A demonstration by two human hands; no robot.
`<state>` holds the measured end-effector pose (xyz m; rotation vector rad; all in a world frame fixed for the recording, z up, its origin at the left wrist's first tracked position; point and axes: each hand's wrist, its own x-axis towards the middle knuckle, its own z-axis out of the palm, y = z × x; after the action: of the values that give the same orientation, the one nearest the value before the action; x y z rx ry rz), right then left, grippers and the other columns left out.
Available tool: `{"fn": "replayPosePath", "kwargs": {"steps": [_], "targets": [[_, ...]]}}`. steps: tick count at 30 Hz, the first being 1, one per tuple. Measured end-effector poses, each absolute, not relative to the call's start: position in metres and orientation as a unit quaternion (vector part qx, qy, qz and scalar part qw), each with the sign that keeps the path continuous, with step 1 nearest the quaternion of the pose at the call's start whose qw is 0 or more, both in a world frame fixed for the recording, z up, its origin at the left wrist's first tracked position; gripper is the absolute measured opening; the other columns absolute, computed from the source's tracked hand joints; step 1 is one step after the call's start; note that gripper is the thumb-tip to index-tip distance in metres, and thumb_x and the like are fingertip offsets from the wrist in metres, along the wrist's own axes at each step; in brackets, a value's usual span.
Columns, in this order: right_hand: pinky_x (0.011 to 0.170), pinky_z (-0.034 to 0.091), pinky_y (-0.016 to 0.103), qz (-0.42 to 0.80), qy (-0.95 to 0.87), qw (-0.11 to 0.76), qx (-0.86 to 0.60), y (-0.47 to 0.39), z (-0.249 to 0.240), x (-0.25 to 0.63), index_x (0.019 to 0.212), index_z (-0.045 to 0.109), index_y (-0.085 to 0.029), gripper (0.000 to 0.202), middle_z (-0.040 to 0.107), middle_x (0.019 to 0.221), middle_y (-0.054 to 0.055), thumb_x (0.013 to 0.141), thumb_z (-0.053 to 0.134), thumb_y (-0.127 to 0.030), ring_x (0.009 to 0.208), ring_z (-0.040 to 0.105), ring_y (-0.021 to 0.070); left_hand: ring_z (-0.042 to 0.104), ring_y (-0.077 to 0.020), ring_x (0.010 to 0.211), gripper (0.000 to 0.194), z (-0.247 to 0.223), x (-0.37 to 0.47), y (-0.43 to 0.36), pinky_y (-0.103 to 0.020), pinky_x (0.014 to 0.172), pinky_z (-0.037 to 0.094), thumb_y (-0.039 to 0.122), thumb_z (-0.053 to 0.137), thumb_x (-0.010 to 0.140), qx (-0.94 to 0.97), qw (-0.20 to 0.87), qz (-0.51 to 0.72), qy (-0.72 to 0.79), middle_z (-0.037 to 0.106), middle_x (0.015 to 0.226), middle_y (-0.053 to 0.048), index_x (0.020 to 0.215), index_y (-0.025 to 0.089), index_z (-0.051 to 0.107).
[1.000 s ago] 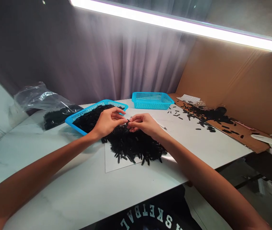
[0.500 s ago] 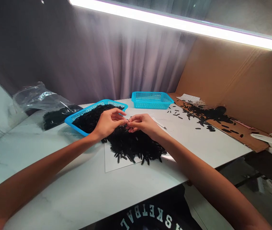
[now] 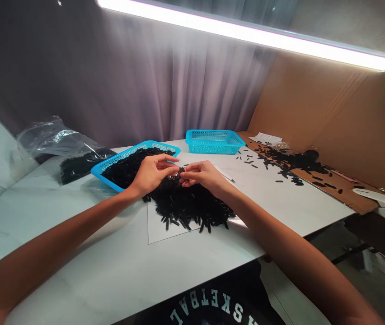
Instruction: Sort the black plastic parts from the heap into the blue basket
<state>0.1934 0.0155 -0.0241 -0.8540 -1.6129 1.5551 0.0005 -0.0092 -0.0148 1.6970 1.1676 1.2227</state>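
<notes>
My left hand [image 3: 153, 173] and my right hand [image 3: 202, 174] meet fingertip to fingertip above a heap of small, slim black pieces [image 3: 192, 205]. Between the tips of my right thumb and forefinger is a tiny dark piece, too small to name in kind. My left thumb is bent in towards its fingers, closed at the tips; whatever they hold is hidden. The heap lies on a white sheet [image 3: 155, 230]. Just behind my left hand, a blue basket [image 3: 106, 181] is full of similar black pieces, its right part covered by that hand.
A second blue basket [image 3: 215, 149] stands at the back by the curtain [image 3: 192, 90]. On the left lies a clear plastic bag [image 3: 60, 137] with black contents. More black pieces [image 3: 294, 160] are scattered at right, partly on cardboard [image 3: 365, 198]. A lamp [image 3: 246, 34] hangs overhead.
My fingertips have drawn slightly apart, the left thumb tip moving a little left, so a small gap shows between the hands. Baskets and heap are unchanged.
</notes>
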Motion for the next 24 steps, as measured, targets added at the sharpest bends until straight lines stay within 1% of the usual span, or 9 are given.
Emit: {"fn": "replayPosePath", "kwargs": {"steps": [4,7,10,12,16,21,24], "targets": [[0.064,0.059,0.023,0.591,-0.624,0.375,-0.347,0.017,-0.021,0.196,0.072,0.072,-0.010,0.011,0.075,0.071,0.008,0.075,0.078,-0.018,0.062,0.072,0.0140,0.073,-0.0247,0.102,0.036,-0.015,-0.002,-0.005,-0.041,0.100,0.054,0.032,0.075,0.080,0.676,0.368,0.453,0.450,0.078,0.100,-0.010,0.111,0.015,0.072],[0.063,0.058,0.022,0.585,-0.622,0.382,-0.354,0.018,-0.019,0.197,0.071,0.071,-0.010,0.009,0.075,0.071,0.007,0.076,0.076,-0.016,0.062,0.071,0.0133,0.072,-0.0249,0.105,0.034,-0.018,-0.002,-0.003,-0.042,0.101,0.054,0.023,0.070,0.081,0.677,0.378,0.437,0.457,0.078,0.102,-0.011,0.114,0.014,0.070],[0.063,0.058,0.022,0.574,-0.631,0.385,-0.353,0.019,-0.020,0.197,0.071,0.070,-0.010,0.009,0.074,0.070,0.007,0.075,0.075,-0.015,0.062,0.071,0.0130,0.074,-0.0250,0.101,0.045,-0.019,0.000,-0.004,-0.043,0.097,0.057,0.015,0.071,0.077,0.672,0.376,0.433,0.468,0.075,0.111,-0.012,0.122,0.015,0.066],[0.063,0.058,0.022,0.557,-0.643,0.393,-0.350,0.019,-0.022,0.196,0.071,0.069,-0.010,0.008,0.074,0.069,0.006,0.075,0.074,-0.015,0.062,0.070,0.0128,0.075,-0.0250,0.097,0.053,-0.019,0.000,-0.006,-0.043,0.094,0.058,0.016,0.074,0.076,0.670,0.371,0.441,0.468,0.073,0.115,-0.013,0.127,0.016,0.062],[0.063,0.057,0.024,0.525,-0.665,0.401,-0.347,0.019,-0.023,0.196,0.075,0.071,-0.010,0.007,0.072,0.067,0.005,0.075,0.073,-0.017,0.061,0.069,0.0137,0.076,-0.0245,0.089,0.057,-0.015,0.000,-0.011,-0.041,0.088,0.061,0.020,0.079,0.073,0.675,0.340,0.463,0.464,0.075,0.108,-0.010,0.127,0.018,0.062],[0.065,0.057,0.026,0.525,-0.687,0.388,-0.318,0.017,-0.022,0.197,0.076,0.072,-0.011,0.016,0.074,0.071,0.006,0.074,0.076,-0.026,0.064,0.069,0.0145,0.076,-0.0212,0.078,0.053,-0.010,0.002,-0.015,-0.035,0.080,0.063,0.022,0.084,0.069,0.681,0.293,0.492,0.457,0.075,0.098,-0.008,0.119,0.017,0.066],[0.066,0.057,0.026,0.550,-0.682,0.377,-0.302,0.016,-0.021,0.197,0.078,0.072,-0.011,0.020,0.075,0.075,0.006,0.074,0.077,-0.029,0.065,0.070,0.0140,0.074,-0.0203,0.080,0.050,-0.011,0.002,-0.013,-0.034,0.080,0.062,0.024,0.085,0.067,0.684,0.268,0.510,0.447,0.074,0.093,-0.006,0.113,0.015,0.068]]}}
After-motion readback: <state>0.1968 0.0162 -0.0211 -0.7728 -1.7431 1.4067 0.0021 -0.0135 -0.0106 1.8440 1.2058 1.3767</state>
